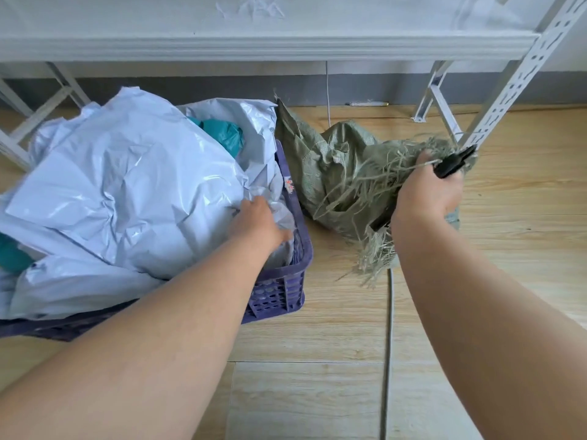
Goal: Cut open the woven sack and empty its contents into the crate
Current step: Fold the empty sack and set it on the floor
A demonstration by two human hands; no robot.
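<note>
A green woven sack [330, 166] lies crumpled on the wooden floor, right of the purple plastic crate [279, 290]. Its cut edge is frayed into loose strands. My right hand [425, 192] grips the frayed sack edge together with a black-handled cutting tool [454, 161]. The crate is heaped with white plastic mailer bags [133, 185] and a teal bag [225, 134]. My left hand [257, 222] reaches into the crate's right side, its fingers curled on a white bag there.
A white metal shelf [254, 46] runs across the back, with its slotted upright [521, 74] just behind my right hand. A thin white cable [327, 90] hangs down behind the sack. Wooden floor [317, 376] stretches in front of me.
</note>
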